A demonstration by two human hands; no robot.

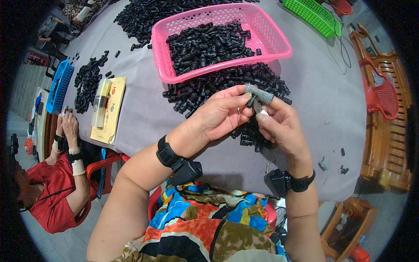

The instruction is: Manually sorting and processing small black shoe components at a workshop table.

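Note:
My left hand [220, 111] pinches a small black plastic part [250, 102] between thumb and fingers. In my right hand [281, 126] is a small blade [257, 106] with a white end at the thumb, its edge close to the black part. Grey fabric wrapping [262, 94] covers the index fingertips where the hands meet; where one wrap ends and the other starts is hard to tell. Both hands are over a heap of similar black parts [253, 135], just in front of a pink basket [159, 65] partly filled with more of them.
Another black heap [144, 19] lies behind the basket, a smaller one [87, 83] at left. Beside that, a yellow tube [101, 102] rests on a yellow booklet [114, 111]. A co-worker in red [56, 187] sits left, near a blue basket [60, 87]. Far right stands a green basket [312, 16].

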